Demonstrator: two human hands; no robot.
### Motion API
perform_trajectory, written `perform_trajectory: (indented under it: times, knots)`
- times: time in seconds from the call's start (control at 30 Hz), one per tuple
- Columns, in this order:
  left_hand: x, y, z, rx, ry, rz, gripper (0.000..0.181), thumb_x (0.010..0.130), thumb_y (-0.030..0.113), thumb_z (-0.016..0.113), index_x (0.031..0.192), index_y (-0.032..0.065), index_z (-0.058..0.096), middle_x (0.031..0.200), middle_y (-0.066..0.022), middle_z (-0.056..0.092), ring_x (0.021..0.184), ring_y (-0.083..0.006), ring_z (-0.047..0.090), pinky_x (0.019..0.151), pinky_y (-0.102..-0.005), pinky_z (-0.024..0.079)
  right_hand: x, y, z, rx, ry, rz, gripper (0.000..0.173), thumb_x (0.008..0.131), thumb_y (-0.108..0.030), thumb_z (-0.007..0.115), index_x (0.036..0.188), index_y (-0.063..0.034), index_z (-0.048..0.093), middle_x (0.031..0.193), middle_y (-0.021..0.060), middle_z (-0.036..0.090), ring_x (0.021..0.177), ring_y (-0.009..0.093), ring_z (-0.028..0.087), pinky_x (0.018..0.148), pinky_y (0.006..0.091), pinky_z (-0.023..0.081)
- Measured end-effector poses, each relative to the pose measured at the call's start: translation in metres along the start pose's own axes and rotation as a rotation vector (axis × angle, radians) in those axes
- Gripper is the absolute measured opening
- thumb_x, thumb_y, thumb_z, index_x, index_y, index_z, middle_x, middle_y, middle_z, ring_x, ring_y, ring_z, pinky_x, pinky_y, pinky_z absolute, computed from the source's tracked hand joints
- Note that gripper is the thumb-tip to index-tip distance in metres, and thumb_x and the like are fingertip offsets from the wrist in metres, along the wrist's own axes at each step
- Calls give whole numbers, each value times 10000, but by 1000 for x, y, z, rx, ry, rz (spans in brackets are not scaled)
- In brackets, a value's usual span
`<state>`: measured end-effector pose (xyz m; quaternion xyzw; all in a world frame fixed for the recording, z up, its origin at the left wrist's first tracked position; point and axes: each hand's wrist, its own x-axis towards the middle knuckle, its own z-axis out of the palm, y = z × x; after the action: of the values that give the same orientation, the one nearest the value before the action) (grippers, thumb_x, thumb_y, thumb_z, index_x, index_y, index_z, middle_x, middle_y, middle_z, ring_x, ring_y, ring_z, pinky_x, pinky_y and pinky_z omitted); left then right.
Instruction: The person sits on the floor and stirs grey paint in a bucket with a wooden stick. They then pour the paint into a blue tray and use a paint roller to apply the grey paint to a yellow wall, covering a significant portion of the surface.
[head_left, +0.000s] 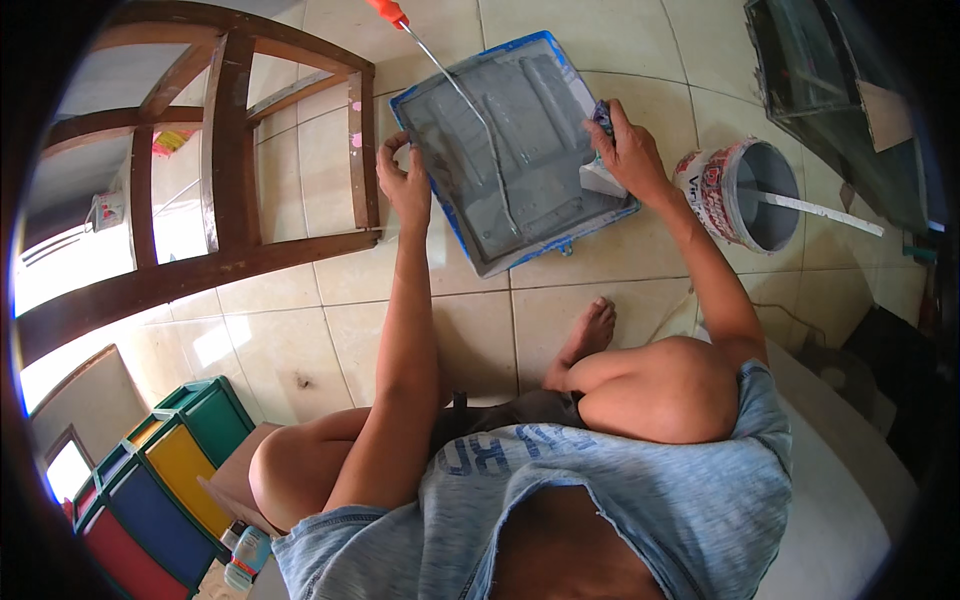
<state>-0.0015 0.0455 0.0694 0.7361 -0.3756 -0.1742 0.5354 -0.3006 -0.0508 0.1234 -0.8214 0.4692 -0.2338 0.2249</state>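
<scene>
A blue plastic paint tray (544, 180) coated with grey paint lies on the floor before me. My left hand (403, 178) is at its left rim, thumb and fingertips curled onto the edge. In my right hand (631, 154) is a paintbrush (600, 178), its broad pale head over the tray's right side. My fingers wrap its dark handle and partly hide it. A paint roller frame (487, 127) rests across the tray, with an orange handle (390, 11) past the far rim. Its bent metal rod is smeared grey, and no roller sleeve shows on it.
Right of the tray stands a paint bucket (739, 195) with grey paint inside and a white stick (825, 210) leaning out. A brown wooden frame (232, 142) is at left, a glass tank (825, 97) at far right. Coloured drawers (161, 487) stand lower left. The floor is tiled (420, 270).
</scene>
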Motion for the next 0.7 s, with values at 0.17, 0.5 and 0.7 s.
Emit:
perform_trajectory:
  times: [0.17, 0.5, 0.7]
  knots:
    - [-2, -5, -10, 4, 12, 9, 239, 815, 104, 583, 1050, 66, 594, 1049, -61, 611, 1026, -232, 519, 905, -377, 373, 0, -19, 4, -8, 4, -38, 419, 931, -337, 518, 1112, 33, 439, 621, 200, 586, 572, 388, 597, 501, 446, 457]
    - [-6, -12, -16, 5, 19, -22, 238, 819, 131, 584, 1046, 62, 592, 1043, -63, 613, 1027, -231, 513, 905, -377, 371, 8, -16, 0, 238, 121, 44, 300, 928, -288, 537, 972, -6, 442, 628, 128, 621, 575, 341, 619, 517, 413, 472]
    - [-7, -13, -12, -22, -3, -31, 236, 819, 128, 583, 1043, 53, 592, 1043, -65, 611, 1022, -231, 511, 900, -367, 373, 5, 0, 2, 69, 58, 17, 431, 919, -355, 535, 1115, 27, 501, 603, 159, 593, 553, 347, 605, 513, 411, 468]
